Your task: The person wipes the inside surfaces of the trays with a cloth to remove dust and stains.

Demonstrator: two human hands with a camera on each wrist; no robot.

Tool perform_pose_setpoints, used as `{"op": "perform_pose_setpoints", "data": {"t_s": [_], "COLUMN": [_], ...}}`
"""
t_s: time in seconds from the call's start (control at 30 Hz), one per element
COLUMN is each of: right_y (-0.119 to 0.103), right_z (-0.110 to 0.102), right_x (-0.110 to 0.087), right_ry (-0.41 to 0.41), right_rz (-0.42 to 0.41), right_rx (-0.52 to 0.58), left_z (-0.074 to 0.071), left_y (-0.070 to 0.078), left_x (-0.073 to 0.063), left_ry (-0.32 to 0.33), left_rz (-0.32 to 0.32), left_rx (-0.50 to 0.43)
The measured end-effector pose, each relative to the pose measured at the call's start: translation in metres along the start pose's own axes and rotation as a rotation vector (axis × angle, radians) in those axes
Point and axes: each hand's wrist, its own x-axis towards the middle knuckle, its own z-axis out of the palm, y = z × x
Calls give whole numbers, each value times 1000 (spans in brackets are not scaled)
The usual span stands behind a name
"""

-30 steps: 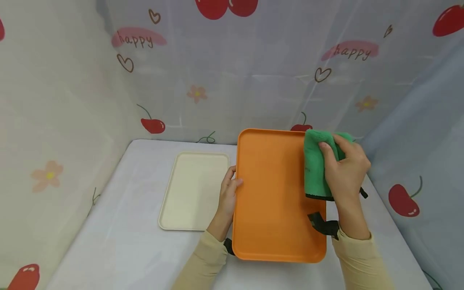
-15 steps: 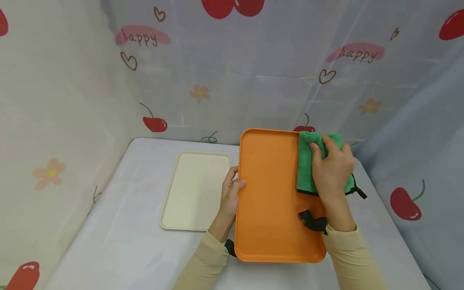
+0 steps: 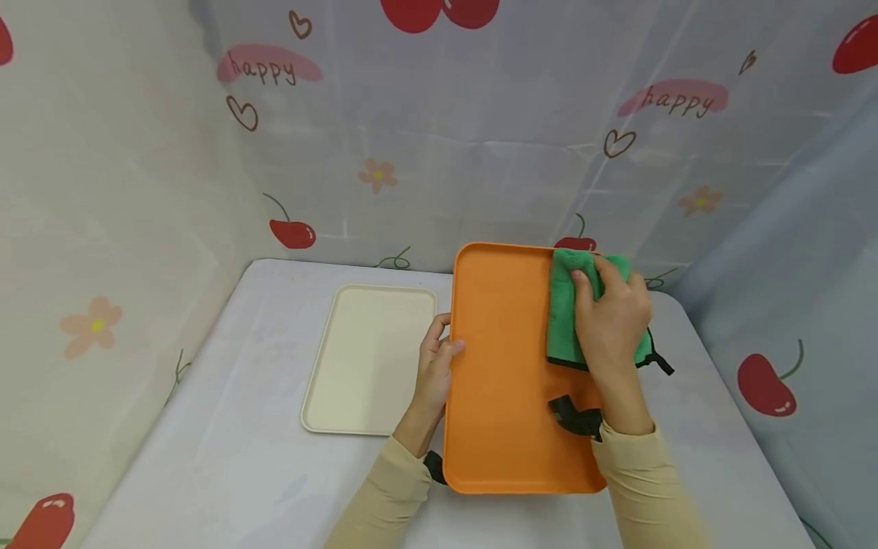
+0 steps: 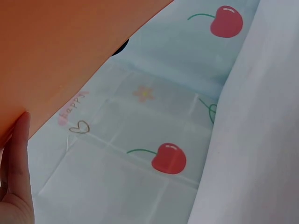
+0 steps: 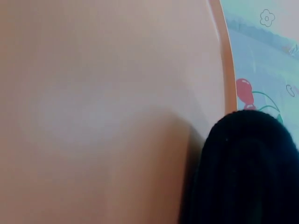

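Observation:
An orange tray [image 3: 511, 427] is held up over the table, its inside facing the head camera. My left hand [image 3: 435, 370] grips its left edge, thumb over the rim and fingers behind; in the left wrist view the fingers [image 4: 19, 154] lie against the tray's underside [image 4: 51, 51]. My right hand [image 3: 613, 320] pinches a green cloth [image 3: 565, 320] with black edging and presses it on the tray's upper right part. In the right wrist view the tray's inner face [image 5: 103, 93] fills most of the picture, and a dark rounded shape [image 5: 247, 168] covers the lower right.
A cream tray [image 3: 366, 362] lies flat on the white table [image 3: 226, 450], left of the orange one. Printed curtains [image 3: 480, 175] with cherries and hearts stand behind and at both sides. A black strap [image 3: 576, 418] sits at the right wrist.
My right hand has slid the green cloth leftward across the tray from its right edge. The left hand keeps its grip on the tray, which has barely moved.

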Motion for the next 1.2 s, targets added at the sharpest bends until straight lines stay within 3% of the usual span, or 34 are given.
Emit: {"op": "perform_pose_setpoints", "data": {"t_s": [0.43, 0.7, 0.87, 1.2], "right_y": [-21, -45, -59, -79], "right_z": [15, 25, 30, 35], "right_x": [-7, -15, -20, -29], "right_ry": [5, -37, -30, -62], "right_rz": [-39, -50, -110, -216], "right_rx": [28, 66, 73, 67], "left_z": [-1, -1, 2, 6], "left_y": [0, -5, -5, -8], "left_x": [0, -1, -1, -3], "left_ry": [0, -7, -7, -68], "left_rz": [12, 19, 23, 44], "left_rx": [-7, -2, 11, -24]}}
